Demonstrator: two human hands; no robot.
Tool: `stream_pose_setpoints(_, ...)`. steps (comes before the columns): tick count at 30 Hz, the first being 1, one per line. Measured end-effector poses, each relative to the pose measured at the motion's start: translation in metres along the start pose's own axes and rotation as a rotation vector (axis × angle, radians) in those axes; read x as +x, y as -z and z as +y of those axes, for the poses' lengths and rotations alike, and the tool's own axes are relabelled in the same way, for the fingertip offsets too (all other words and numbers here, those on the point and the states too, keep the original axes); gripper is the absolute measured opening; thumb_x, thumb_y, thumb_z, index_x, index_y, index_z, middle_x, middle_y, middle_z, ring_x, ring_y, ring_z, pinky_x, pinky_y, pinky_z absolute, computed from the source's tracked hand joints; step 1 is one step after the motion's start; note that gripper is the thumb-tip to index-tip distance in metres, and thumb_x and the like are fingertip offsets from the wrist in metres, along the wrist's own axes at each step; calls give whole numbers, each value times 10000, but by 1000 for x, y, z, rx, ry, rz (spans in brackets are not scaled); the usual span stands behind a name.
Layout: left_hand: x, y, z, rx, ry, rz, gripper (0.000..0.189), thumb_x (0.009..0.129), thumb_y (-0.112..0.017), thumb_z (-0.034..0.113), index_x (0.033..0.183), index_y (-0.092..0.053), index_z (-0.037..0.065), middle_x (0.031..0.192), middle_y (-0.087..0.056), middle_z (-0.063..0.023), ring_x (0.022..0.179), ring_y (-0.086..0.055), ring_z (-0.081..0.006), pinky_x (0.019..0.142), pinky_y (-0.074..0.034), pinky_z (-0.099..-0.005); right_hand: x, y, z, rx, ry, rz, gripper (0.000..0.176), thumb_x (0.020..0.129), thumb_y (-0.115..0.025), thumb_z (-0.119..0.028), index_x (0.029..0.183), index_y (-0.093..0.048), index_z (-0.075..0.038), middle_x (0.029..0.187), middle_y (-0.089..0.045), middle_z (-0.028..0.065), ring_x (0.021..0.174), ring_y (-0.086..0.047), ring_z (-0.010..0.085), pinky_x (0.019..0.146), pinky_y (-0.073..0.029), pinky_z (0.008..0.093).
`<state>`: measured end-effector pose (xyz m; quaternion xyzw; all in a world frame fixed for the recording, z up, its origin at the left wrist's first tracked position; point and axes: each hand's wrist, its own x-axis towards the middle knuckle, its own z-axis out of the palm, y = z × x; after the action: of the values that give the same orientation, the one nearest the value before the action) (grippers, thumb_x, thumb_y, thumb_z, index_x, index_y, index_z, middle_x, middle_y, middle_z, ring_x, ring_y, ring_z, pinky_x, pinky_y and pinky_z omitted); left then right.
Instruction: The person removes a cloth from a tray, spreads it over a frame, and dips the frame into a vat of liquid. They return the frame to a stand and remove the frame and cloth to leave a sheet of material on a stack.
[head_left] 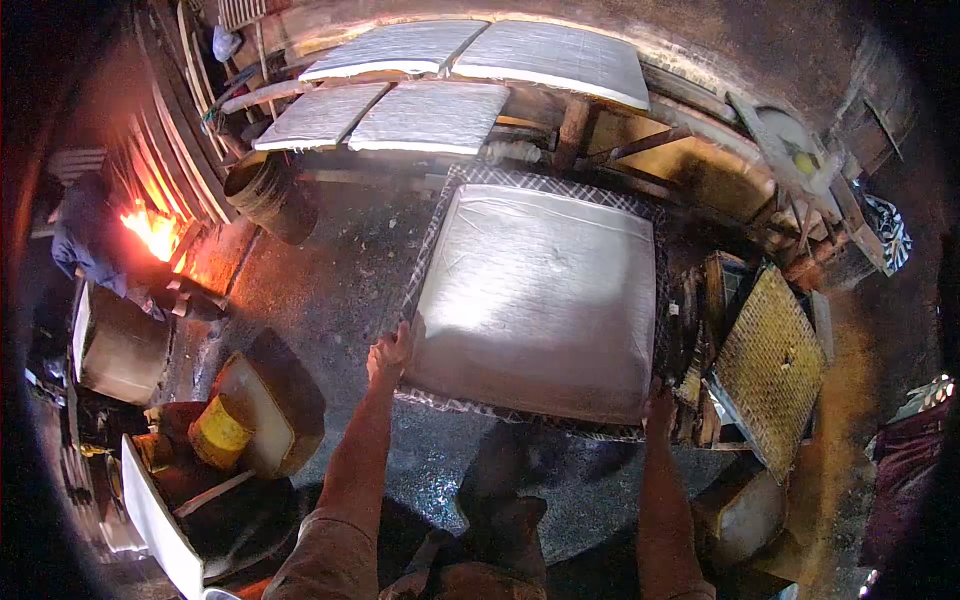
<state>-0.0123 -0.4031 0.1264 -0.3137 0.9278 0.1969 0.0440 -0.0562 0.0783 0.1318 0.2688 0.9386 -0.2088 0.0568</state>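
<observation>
A large flat white sheet (540,290) lies on a dark checked cloth (433,235), whose border shows around it. My left hand (389,353) is closed on the cloth's edge at the near left, beside the sheet's corner. At the near right corner is my right hand (658,400), in shadow against the cloth edge. Its fingers are too dark to make out. Both arms reach forward from the bottom of the view.
White slabs (400,48) rest on a wooden rack at the back. A fire (152,230) burns at left near a crouching person (90,235). A barrel (262,190) stands behind. Yellow container (219,433) lower left; woven yellow panel (770,365) right.
</observation>
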Motion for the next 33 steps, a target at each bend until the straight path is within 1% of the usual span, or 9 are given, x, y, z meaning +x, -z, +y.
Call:
stream_pose_setpoints(1,-1,4,5,-129,189,18,594,807,-288,540,924,-590,42,966,-553,-232,859,-537,-428,775,-421,-453,-2,5,-6,0,0,0,522,836,-342,-496,1103,-494,-74,1008,-542,202,923,-514,361,765,-403,455)
stream_pose_setpoints(5,3,-5,-11,-106,105,-19,587,814,-279,537,898,-594,49,963,-557,-223,846,-545,-419,769,-426,-446,-3,9,-10,85,-32,-80,571,822,-319,-537,1086,-505,-67,1009,-545,202,935,-507,378,780,-382,486)
stream_pose_setpoints(8,12,-31,-36,81,-291,90,624,798,-275,569,917,-592,46,930,-564,-227,868,-539,-409,785,-415,-450,-1,8,-8,54,-51,-75,606,813,-298,-564,1078,-509,-62,979,-554,209,924,-507,393,775,-375,501)
stream_pose_setpoints(13,-6,16,11,-190,193,-62,622,792,-293,575,925,-589,45,917,-569,-229,866,-532,-427,789,-411,-455,1,4,-4,58,-25,-56,611,814,-281,-567,1071,-512,-64,949,-561,219,908,-508,408,763,-378,507)
stream_pose_setpoints(17,2,0,-4,-162,205,-13,663,776,-285,600,877,-609,31,954,-557,-233,878,-523,-438,810,-403,-446,10,-6,4,43,-16,-27,604,810,-302,-550,985,-548,-28,931,-562,227,903,-519,393,761,-404,479)
stream_pose_setpoints(19,-6,-2,-11,-90,-142,82,499,801,-355,510,987,-569,99,888,-580,-215,800,-554,-419,730,-440,-460,5,0,-3,57,-10,-17,604,809,-304,-554,975,-549,-27,928,-563,223,894,-522,392,755,-402,483)
stream_pose_setpoints(22,0,-15,-22,23,-265,188,340,817,-431,351,1126,-444,210,776,-580,-186,679,-574,-382,589,-467,-462,-4,9,-10,77,-55,-48,606,806,-305,-563,974,-549,-35,931,-563,220,897,-521,388,753,-398,487)
stream_pose_setpoints(25,17,-34,-37,54,-107,155,362,833,-424,267,1178,-319,287,729,-562,-172,622,-576,-352,505,-466,-441,-7,8,-7,250,27,-23,620,804,-307,-566,1004,-535,-25,970,-545,233,929,-505,393,775,-393,483)
stream_pose_setpoints(33,3,-16,-20,1,-119,70,514,840,-271,502,958,-561,95,856,-585,-205,809,-557,-396,742,-437,-440,31,-44,55,-77,276,30,620,820,-300,-536,1058,-498,0,1036,-504,269,981,-468,420,813,-375,482)
